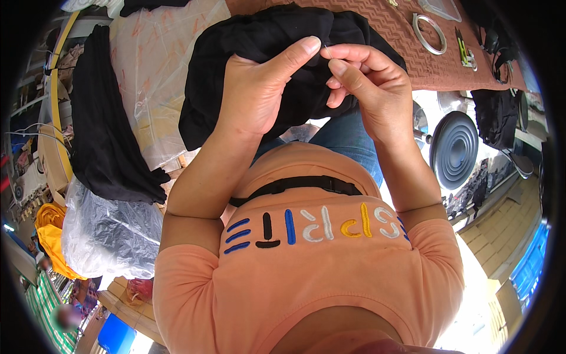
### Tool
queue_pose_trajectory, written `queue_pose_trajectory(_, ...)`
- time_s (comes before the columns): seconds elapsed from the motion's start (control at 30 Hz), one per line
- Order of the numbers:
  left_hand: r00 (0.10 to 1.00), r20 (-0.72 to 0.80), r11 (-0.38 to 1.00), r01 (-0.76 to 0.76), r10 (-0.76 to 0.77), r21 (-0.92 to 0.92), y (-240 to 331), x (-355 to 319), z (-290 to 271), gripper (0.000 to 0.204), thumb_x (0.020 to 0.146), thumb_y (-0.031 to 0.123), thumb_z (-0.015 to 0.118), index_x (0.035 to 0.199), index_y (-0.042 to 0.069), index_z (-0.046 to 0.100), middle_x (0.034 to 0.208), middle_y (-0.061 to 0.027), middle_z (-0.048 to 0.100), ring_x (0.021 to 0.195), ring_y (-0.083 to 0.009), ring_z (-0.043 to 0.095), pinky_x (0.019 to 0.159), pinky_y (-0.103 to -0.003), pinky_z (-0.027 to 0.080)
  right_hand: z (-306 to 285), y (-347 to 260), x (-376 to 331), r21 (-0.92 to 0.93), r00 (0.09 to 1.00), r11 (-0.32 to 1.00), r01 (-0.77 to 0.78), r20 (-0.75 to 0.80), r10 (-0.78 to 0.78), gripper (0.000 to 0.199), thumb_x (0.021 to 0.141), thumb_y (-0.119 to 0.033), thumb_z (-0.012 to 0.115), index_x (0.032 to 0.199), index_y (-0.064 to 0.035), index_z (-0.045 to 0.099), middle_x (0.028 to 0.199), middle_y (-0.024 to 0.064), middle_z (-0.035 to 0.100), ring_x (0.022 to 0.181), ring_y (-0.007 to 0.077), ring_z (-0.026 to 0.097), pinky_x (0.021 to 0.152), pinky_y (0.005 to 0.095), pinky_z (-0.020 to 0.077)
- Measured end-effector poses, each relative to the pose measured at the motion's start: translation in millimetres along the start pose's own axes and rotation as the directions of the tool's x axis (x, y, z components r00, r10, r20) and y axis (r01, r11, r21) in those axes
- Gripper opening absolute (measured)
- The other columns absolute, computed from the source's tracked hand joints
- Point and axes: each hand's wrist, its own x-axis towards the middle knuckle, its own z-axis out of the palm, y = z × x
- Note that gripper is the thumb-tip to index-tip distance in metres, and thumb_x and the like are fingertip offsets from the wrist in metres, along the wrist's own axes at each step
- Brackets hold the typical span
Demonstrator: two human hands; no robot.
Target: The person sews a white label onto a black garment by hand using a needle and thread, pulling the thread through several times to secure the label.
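A bundled black cloth [259, 35] lies in front of me, over the near edge of the table and toward my lap. My left hand [265, 82] is closed on it, thumb on top, the other fingers hidden under the folds. Beside that thumb, my right hand [365, 76] pinches a thin, shiny sewing needle [327, 51] between thumb and forefinger. Its tip points toward the cloth by my left thumb. Whether a thread runs through it is too small to tell.
A brown patterned cover [401, 29] lies on the table, with a white tape roll [429, 34] and green-handled thread snips [464, 52] at the right. Clear plastic sheeting [159, 71] and another black cloth [106, 118] lie to my left. A round dark grey disc [454, 150] stands at right.
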Motion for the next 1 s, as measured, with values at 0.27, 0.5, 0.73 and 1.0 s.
queue_pose_trajectory(0.27, 0.999, 0.009, 0.999, 0.032, -0.032, 0.006, -2.2, -1.1, -0.5, 0.002, 0.079, 0.001, 0.071, 0.079, 0.001, 0.068, 0.079, -0.0013, 0.065, 0.073, -0.0079, 0.062, 0.068, -0.022, 0.05, 0.8, -1.0, -0.7, 0.019, 1.0, 1.0, -0.005, -0.004, 0.005, 0.015, 0.087, 0.001, 0.06, 0.101, 0.0033, 0.063, 0.085, 0.0075, 0.066, 0.061, 0.0093, 0.062, 0.058, 0.0205, 0.0531)
queue_pose_trajectory(0.5, 0.993, 0.014, 0.991, 0.12, -0.119, -0.062, 9.7, -6.0, 6.7, 0.004, 0.079, 0.002, 0.07, 0.077, 0.003, 0.068, 0.077, 0.0014, 0.064, 0.071, -0.0055, 0.059, 0.066, -0.022, 0.046, 0.3, -1.1, -1.3, -0.063, 0.996, 0.995, 0.084, 0.004, -0.084, 0.013, 0.086, 0.002, 0.06, 0.098, 0.003, 0.063, 0.081, 0.006, 0.066, 0.061, 0.0084, 0.062, 0.058, 0.019, 0.0516)
queue_pose_trajectory(0.73, 0.985, 0.036, 0.985, 0.167, -0.166, -0.033, 10.0, -5.8, 4.3, 0.004, 0.081, 0.004, 0.069, 0.084, 0.002, 0.068, 0.082, -0.0005, 0.065, 0.076, -0.0075, 0.06, 0.068, -0.023, 0.047, 1.6, -3.1, -1.0, -0.154, 0.991, 0.98, 0.128, -0.009, -0.131, 0.011, 0.086, 0.001, 0.062, 0.097, 0.0028, 0.063, 0.079, 0.0055, 0.065, 0.062, 0.0081, 0.061, 0.057, 0.0181, 0.0503)
queue_pose_trajectory(1.0, 0.997, -0.03, 0.996, 0.069, -0.068, 0.05, 11.3, -6.3, 10.8, 0.004, 0.079, 0.005, 0.071, 0.078, 0.001, 0.07, 0.075, 0.0003, 0.065, 0.069, -0.0047, 0.059, 0.067, -0.021, 0.046, 2.5, -3.2, 3.9, -0.092, 0.999, 0.995, 0.03, -0.036, -0.034, 0.013, 0.085, -0.002, 0.064, 0.096, 0.0043, 0.061, 0.079, 0.0078, 0.064, 0.061, 0.011, 0.063, 0.057, 0.0203, 0.0521)
